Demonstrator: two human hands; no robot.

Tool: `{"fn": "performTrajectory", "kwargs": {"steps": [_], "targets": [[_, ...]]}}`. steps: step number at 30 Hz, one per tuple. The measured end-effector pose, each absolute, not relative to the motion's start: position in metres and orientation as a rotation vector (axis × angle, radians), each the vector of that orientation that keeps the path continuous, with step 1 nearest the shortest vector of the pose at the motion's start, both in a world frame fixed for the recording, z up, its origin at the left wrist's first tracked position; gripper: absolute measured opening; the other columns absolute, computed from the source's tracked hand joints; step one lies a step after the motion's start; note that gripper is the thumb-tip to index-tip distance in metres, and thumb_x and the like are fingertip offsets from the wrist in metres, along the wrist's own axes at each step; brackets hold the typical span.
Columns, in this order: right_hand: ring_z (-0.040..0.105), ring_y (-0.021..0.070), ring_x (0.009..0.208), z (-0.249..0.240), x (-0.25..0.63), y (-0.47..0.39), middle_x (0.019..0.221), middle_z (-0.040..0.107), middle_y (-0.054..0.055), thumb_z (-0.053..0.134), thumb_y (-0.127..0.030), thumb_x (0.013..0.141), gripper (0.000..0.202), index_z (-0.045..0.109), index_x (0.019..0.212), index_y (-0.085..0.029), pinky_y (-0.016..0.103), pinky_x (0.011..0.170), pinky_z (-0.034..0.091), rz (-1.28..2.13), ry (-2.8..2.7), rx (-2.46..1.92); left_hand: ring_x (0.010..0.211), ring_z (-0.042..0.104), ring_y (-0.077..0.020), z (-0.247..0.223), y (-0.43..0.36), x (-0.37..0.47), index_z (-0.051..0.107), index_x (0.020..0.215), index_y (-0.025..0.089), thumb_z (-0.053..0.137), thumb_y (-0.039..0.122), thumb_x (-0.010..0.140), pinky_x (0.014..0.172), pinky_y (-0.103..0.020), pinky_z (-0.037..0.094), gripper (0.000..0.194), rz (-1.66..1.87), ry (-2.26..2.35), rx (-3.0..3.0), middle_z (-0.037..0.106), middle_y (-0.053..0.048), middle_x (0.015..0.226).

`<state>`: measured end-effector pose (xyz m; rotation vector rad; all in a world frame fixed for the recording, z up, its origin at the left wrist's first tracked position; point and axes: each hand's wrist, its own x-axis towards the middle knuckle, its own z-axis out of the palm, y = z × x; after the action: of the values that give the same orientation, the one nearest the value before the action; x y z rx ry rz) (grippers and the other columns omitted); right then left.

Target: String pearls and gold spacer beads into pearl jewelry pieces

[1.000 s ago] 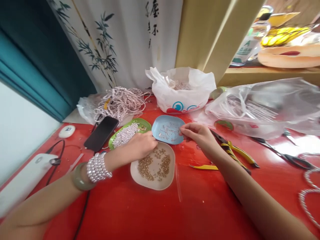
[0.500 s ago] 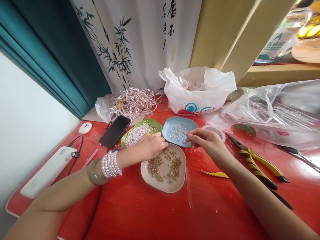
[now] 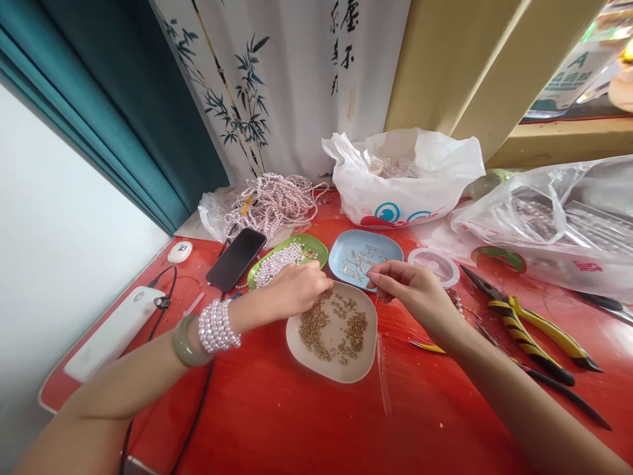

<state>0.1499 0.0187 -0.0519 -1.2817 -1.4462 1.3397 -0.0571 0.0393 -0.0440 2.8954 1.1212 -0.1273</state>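
Note:
My left hand (image 3: 309,289), fingers closed in a pinch, hovers at the far rim of a cream dish (image 3: 329,369) that holds small gold beads (image 3: 312,330). Whatever is between those fingertips is hidden. A pearl bracelet (image 3: 217,325) and a green bangle (image 3: 188,340) circle that wrist. My right hand (image 3: 413,289) pinches at the near right edge of a blue dish (image 3: 390,245) with small metal pieces (image 3: 359,259) in it; what it grips is too small to make out. Partly behind my left hand, a green dish (image 3: 316,241) holds pale pearl beads (image 3: 281,260).
Strung pearls (image 3: 277,198) and a black phone (image 3: 236,258) lie at back left, near a white power bank (image 3: 111,333). A white bag (image 3: 405,185), a round clear lid (image 3: 438,264), a clear bag (image 3: 554,231) and yellow-black pliers (image 3: 524,330) occupy the right.
The view has shifted, so the table's contents appear farther right. Relative to the blue dish, my right hand has moved slightly left and nearer. My left hand stays closed near the cream dish's far rim.

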Motion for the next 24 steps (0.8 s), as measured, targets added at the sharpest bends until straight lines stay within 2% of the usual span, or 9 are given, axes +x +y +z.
{"fn": "performTrajectory", "kwargs": {"steps": [6, 10, 15, 17, 20, 24], "targets": [[0.047, 0.0095, 0.055, -0.051, 0.143, 0.014, 0.062, 0.057, -0.001, 0.058, -0.038, 0.073, 0.023, 0.058, 0.068, -0.016, 0.023, 0.053, 0.04, 1.365, -1.473, -1.27, 0.073, 0.047, -0.0183, -0.044, 0.038, -0.06, 0.061, 0.07, 0.016, 0.051, 0.01, 0.077, 0.046, -0.027, 0.024, 0.014, -0.156, 0.982, 2.96, 0.057, -0.004, 0.067], [0.047, 0.0096, 0.054, -0.054, 0.14, 0.013, 0.061, 0.056, -0.001, 0.058, -0.037, 0.074, 0.021, 0.058, 0.068, -0.016, 0.023, 0.053, 0.039, 1.383, -1.483, -1.275, 0.072, 0.047, -0.0187, -0.048, 0.039, -0.058, 0.059, 0.066, 0.015, 0.05, 0.009, 0.077, 0.043, -0.026, 0.022, 0.015, -0.184, 0.968, 3.016, 0.058, -0.005, 0.066], [0.048, 0.0094, 0.053, -0.054, 0.137, 0.01, 0.059, 0.055, -0.002, 0.057, -0.035, 0.075, 0.02, 0.058, 0.067, -0.016, 0.022, 0.052, 0.039, 1.436, -1.498, -1.249, 0.072, 0.05, -0.0208, -0.046, 0.037, -0.052, 0.059, 0.063, 0.013, 0.049, 0.008, 0.073, 0.045, -0.026, 0.028, 0.015, -0.117, 1.031, 2.892, 0.057, -0.007, 0.063], [0.048, 0.0095, 0.053, -0.053, 0.135, 0.007, 0.059, 0.055, -0.002, 0.057, -0.035, 0.075, 0.02, 0.058, 0.067, -0.017, 0.022, 0.051, 0.039, 1.448, -1.477, -1.228, 0.072, 0.052, -0.0202, -0.047, 0.037, -0.048, 0.06, 0.065, 0.014, 0.053, 0.012, 0.07, 0.05, -0.026, 0.034, 0.009, 0.083, 1.125, 2.623, 0.059, -0.006, 0.066], [0.048, 0.0094, 0.051, -0.052, 0.129, -0.001, 0.061, 0.056, -0.002, 0.056, -0.035, 0.075, 0.02, 0.056, 0.067, -0.017, 0.022, 0.05, 0.04, 1.439, -1.393, -1.198, 0.065, 0.054, -0.0141, -0.051, 0.038, -0.041, 0.061, 0.071, 0.014, 0.057, 0.017, 0.068, 0.056, -0.025, 0.04, 0.006, 0.461, 1.115, 1.847, 0.059, -0.003, 0.068], [0.047, 0.0097, 0.05, -0.055, 0.123, -0.01, 0.058, 0.055, -0.002, 0.056, -0.034, 0.075, 0.019, 0.054, 0.065, -0.017, 0.023, 0.049, 0.039, 1.468, -1.298, -1.189, 0.058, 0.053, -0.0079, -0.06, 0.039, -0.036, 0.057, 0.069, 0.012, 0.063, 0.018, 0.064, 0.054, -0.02, 0.041, 0.01, 0.654, 0.916, 0.973, 0.057, 0.0, 0.065]]}}
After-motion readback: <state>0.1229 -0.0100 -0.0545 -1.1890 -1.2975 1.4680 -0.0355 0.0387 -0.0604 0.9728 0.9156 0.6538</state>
